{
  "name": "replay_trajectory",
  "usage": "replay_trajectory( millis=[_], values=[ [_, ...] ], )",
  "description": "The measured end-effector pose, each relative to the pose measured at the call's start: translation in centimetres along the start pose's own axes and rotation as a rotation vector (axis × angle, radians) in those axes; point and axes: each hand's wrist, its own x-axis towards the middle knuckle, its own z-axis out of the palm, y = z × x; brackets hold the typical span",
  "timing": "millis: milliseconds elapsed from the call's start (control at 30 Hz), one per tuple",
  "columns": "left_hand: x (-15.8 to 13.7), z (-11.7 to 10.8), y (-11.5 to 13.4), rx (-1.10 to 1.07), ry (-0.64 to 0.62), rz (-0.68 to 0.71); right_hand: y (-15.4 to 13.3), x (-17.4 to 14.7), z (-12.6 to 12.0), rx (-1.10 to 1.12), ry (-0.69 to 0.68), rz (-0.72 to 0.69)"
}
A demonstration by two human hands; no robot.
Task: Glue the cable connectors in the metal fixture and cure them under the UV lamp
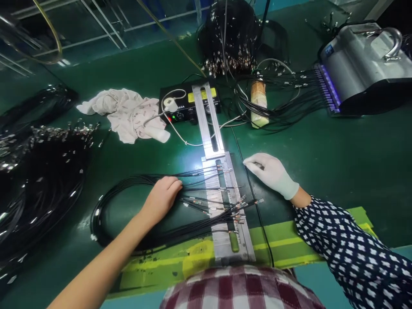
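Observation:
My bare left hand [163, 198] has its fingers curled round a few strands of a looped bundle of black cables [111, 189]. The cables' metal-tipped ends [240, 210] lie fanned across a slotted metal plate with ruled lines [220, 253]. To the right of the plate, my right hand [272, 174] wears a white glove, with thumb and fingertips pinched together. Its tips meet a single black cord [254, 195] that runs down the table; whether they grip it or something tiny, I cannot make out.
Behind the plate sits a black control box [180, 115] beside a crumpled white cloth [128, 111]. A taped cylinder [258, 103] stands among cables leading to a metal machine with a purple-lit slot [367, 68]. More black cable bundles [48, 171] lie at left and a bundle [231, 34] at the back.

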Motion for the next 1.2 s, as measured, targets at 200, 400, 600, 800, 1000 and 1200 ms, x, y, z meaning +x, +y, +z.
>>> replay_trajectory(
  millis=[200,400,600,800,1000,1200],
  values=[
    [-1.3,-0.9,-0.7,0.097,-0.082,0.034,-0.1,0.2,0.0,-0.002,0.015,-0.022],
    [3.6,0.9,4.6,-0.185,0.068,0.040,-0.6,0.9,0.5,0.023,-0.036,-0.048],
    [4.9,1.1,4.5,-0.429,0.079,0.082,-0.8,1.3,0.8,0.031,-0.048,-0.036],
    [5.4,-0.5,2.0,-0.275,-0.001,0.250,-1.2,1.4,0.5,0.046,-0.076,0.008],
    [6.0,-0.4,1.4,-0.180,0.012,0.307,-1.2,1.4,0.4,0.051,-0.077,0.006],
    [6.4,-0.3,1.4,-0.156,0.057,0.356,-1.2,1.5,0.5,0.049,-0.085,0.017]
  ],
)
